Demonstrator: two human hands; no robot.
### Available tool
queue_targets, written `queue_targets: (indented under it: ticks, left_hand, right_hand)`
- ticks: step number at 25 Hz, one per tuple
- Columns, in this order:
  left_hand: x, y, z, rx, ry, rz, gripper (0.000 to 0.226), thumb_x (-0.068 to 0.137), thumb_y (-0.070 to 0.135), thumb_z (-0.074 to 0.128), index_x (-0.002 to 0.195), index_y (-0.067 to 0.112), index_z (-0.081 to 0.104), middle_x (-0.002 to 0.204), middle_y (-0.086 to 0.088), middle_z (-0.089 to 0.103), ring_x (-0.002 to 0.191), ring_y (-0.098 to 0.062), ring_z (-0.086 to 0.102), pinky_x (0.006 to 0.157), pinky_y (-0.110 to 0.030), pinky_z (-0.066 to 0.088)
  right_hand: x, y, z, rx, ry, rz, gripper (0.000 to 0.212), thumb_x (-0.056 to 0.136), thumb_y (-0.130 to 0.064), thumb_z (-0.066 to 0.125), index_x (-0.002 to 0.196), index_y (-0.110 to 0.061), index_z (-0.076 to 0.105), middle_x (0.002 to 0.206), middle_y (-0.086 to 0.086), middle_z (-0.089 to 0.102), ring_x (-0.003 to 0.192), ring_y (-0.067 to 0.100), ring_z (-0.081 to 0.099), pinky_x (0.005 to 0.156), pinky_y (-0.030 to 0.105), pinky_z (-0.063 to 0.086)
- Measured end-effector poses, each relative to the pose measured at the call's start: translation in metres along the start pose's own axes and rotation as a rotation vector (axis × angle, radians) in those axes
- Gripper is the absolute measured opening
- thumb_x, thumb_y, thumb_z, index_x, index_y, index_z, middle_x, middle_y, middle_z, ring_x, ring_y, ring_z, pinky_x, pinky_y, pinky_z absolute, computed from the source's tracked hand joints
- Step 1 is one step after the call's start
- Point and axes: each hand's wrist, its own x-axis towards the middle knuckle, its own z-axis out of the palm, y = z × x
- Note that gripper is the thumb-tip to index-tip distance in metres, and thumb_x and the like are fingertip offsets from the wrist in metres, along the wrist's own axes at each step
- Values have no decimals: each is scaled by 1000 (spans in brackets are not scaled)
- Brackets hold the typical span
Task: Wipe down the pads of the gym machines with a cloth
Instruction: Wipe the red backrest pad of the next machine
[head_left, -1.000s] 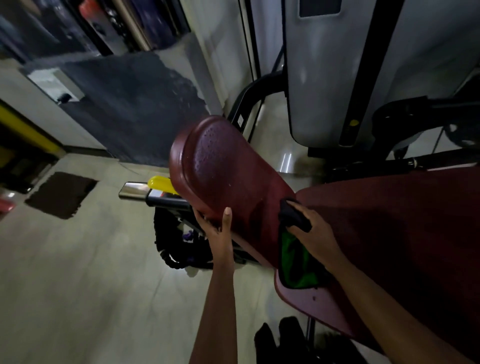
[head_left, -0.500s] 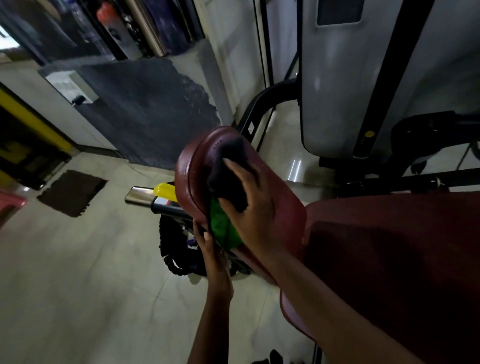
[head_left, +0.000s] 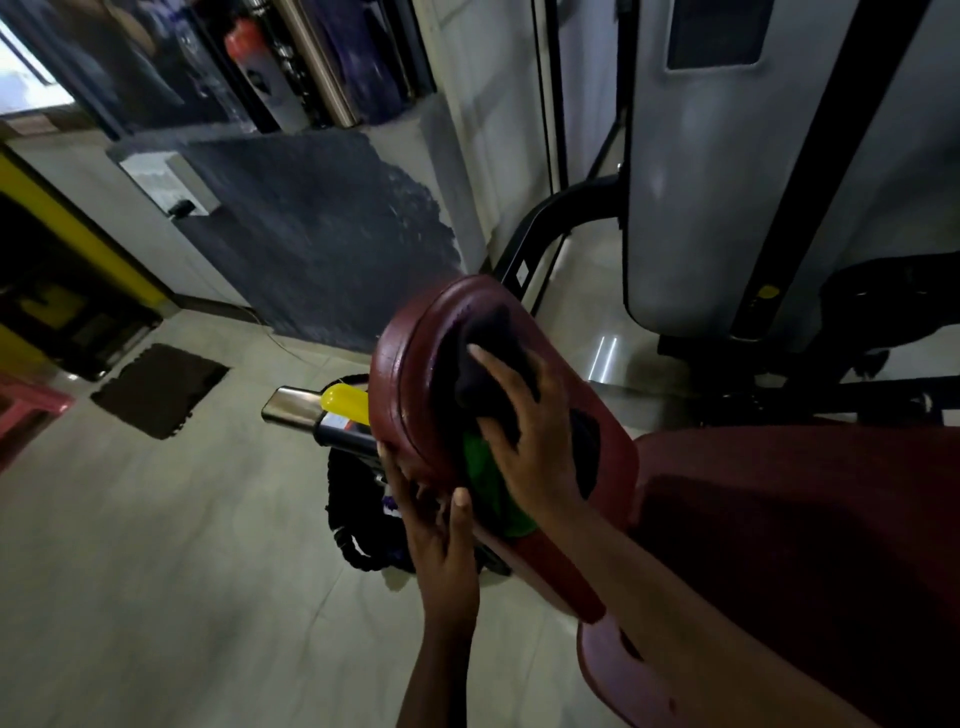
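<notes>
A dark red oval pad (head_left: 415, 374) of a gym machine tilts up in the middle of the head view. My right hand (head_left: 530, 436) presses a dark cloth with a green part (head_left: 488, 348) flat against the pad's upper face. From below, my left hand (head_left: 441, 525) grips the pad's lower left edge, thumb on the front. A larger dark red pad (head_left: 810, 530) spreads to the right, partly behind my right forearm.
A chrome and black handle with a yellow knob (head_left: 332, 410) sticks out left of the pad, above a coiled black cable (head_left: 353, 519). The grey weight-stack housing (head_left: 727, 166) stands behind. A brown mat (head_left: 161, 389) lies on the tiled floor at left.
My right hand slid the cloth from the pad's lower right up to its top end a second ago, and has since stayed near the top. My left hand kept its grip on the edge.
</notes>
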Motion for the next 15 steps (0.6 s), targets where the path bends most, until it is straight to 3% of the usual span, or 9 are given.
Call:
queue_targets:
  ticks: [2,4,6,10,12,14,15]
  left_hand:
    - [6,0,-2,49,20,52,68,75,74,47,134,64,13,155,9,21,141,-8,26,114,-34,32]
    - [7,-2,-5,54,8,46,64,75,74,47,130,68,16,156,7,18,143,-14,24,115,-47,27]
    - [7,-2,-5,51,11,6,65,70,78,49,127,72,17,156,8,21,141,-14,27,114,-43,31]
    - [7,1,1,81,31,32,65,74,77,45,130,70,13,156,10,18,141,-15,29,108,-20,37]
    - [6,2,0,74,30,27,67,74,76,46,132,67,13,156,6,19,141,-15,29,110,-26,36]
    - [7,0,0,47,25,-2,69,72,76,49,131,67,15,155,3,23,140,-16,31,113,-41,34]
    - [7,-2,0,39,29,-13,70,71,77,50,131,68,16,155,3,25,139,-15,32,112,-40,35]
  right_hand:
    - [2,-22,9,-32,-17,-189,54,79,-38,51,131,-39,39,137,1,37,125,24,36,102,43,35]
    - [11,-27,17,-141,15,-286,55,73,-43,54,127,-38,44,133,1,38,119,25,36,95,39,33]
    - [25,-16,20,-165,46,-237,56,70,-47,52,125,-39,42,131,-1,35,118,24,35,94,40,32]
    - [49,8,11,-98,85,9,56,72,-44,48,127,-41,37,136,7,42,120,27,38,98,53,39]
    - [47,0,11,-79,83,24,55,74,-41,47,128,-43,37,138,9,42,123,28,39,102,52,36]
    - [39,-12,18,-103,46,-88,54,73,-43,48,127,-41,39,137,9,43,125,29,38,104,46,30]
    - [38,-14,21,-118,34,-137,54,73,-46,49,126,-40,41,135,9,45,125,28,37,102,44,28]
